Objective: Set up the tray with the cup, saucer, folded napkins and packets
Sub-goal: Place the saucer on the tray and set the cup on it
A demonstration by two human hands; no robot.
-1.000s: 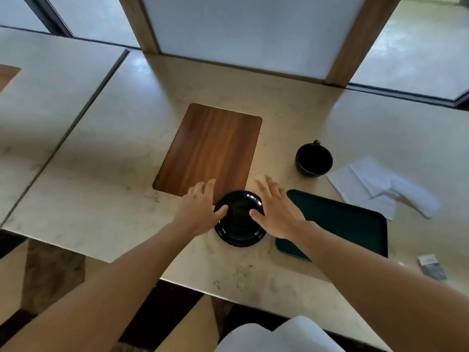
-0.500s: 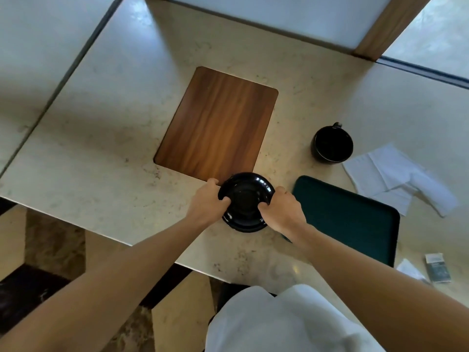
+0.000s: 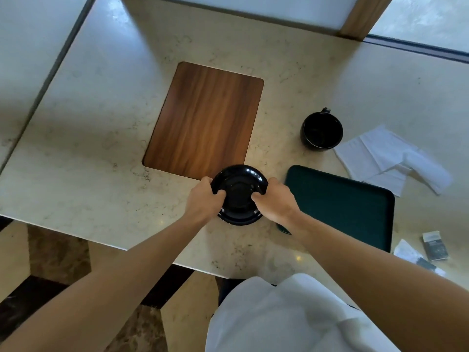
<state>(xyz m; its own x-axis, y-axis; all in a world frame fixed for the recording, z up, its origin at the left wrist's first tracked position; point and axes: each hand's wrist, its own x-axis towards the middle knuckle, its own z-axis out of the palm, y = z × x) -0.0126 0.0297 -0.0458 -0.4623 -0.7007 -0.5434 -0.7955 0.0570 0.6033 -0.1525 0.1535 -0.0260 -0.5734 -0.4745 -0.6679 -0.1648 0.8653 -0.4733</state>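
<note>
My left hand [image 3: 203,199] and right hand [image 3: 276,201] each grip an opposite rim of one black saucer [image 3: 239,191] — thumbs curled onto its face. Just right lies one green tray [image 3: 355,209]; beyond it stand one black cup [image 3: 321,130], overlapping white napkins [image 3: 390,158] — count unclear — and several packets [image 3: 435,246].

The right hand [image 3: 275,203] and forearm cover the near left corner of the green tray [image 3: 355,199]; both hands hide the sides of the black saucer [image 3: 238,184], and the print on the packets [image 3: 435,246] is too small to read
</note>
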